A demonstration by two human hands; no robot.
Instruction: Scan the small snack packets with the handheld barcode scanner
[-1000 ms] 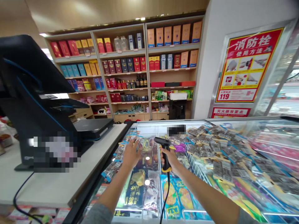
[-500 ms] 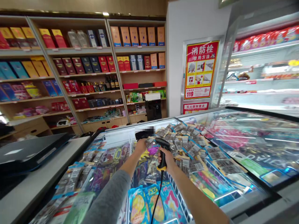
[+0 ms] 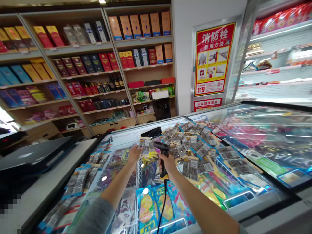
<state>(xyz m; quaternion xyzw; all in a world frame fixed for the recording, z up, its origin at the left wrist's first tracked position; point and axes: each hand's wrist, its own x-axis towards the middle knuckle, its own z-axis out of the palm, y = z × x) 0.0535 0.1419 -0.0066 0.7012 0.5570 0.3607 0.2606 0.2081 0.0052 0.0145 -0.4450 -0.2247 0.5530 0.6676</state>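
Note:
My right hand [image 3: 168,164] grips a black and yellow handheld barcode scanner [image 3: 163,159], its nose tilted up and its black cord [image 3: 162,208] hanging down over the packets. My left hand [image 3: 134,155] reaches over a chest freezer [image 3: 255,136] and pinches the edge of a small foil snack packet [image 3: 145,146]. Several hanging strips of foil snack packets [image 3: 192,152] lie heaped just right of the scanner. Colourful bagged frozen goods [image 3: 147,208] fill the bin below my hands.
A white counter [image 3: 56,165] with a dark laptop-like device [image 3: 36,154] runs along the left. A black flat object [image 3: 151,132] lies at the freezer's far rim. Wooden shelves [image 3: 97,65] of boxed liquor stand behind, and a lit refrigerated case [image 3: 275,61] stands right.
The view has turned slightly left and tilted. Both hands have shifted left, and my left hand now pinches a foil packet at its fingertips. The scanner stays in my right hand.

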